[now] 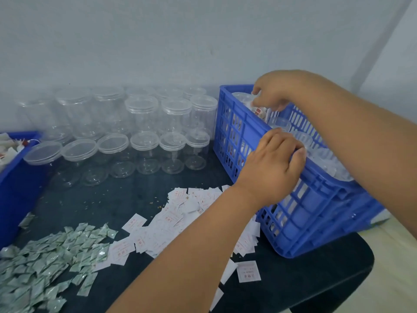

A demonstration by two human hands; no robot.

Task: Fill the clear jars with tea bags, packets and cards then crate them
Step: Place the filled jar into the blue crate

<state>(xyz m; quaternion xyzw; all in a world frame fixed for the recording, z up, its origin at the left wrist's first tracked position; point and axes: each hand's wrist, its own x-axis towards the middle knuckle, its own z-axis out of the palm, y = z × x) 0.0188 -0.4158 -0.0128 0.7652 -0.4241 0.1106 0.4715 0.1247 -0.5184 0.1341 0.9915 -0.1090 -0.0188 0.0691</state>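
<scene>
A blue slatted crate (243,123) stands tilted at the right of the dark table, with several filled clear jars inside. My left hand (274,163) curls over the crate's near rim and grips it. My right hand (272,97) reaches into the far end of the crate, its fingers curled on a lidded clear jar (244,99) there. Empty clear jars (142,114) with lids stand in stacked rows at the back left. White cards (173,213) lie scattered mid-table, and green-silver packets (45,251) are heaped at the front left.
A blue bin (13,184) holding tea bags with tags sits at the left edge. A pale wall runs behind the jars. The table's rounded right corner ends near the crate, with a light floor beyond it.
</scene>
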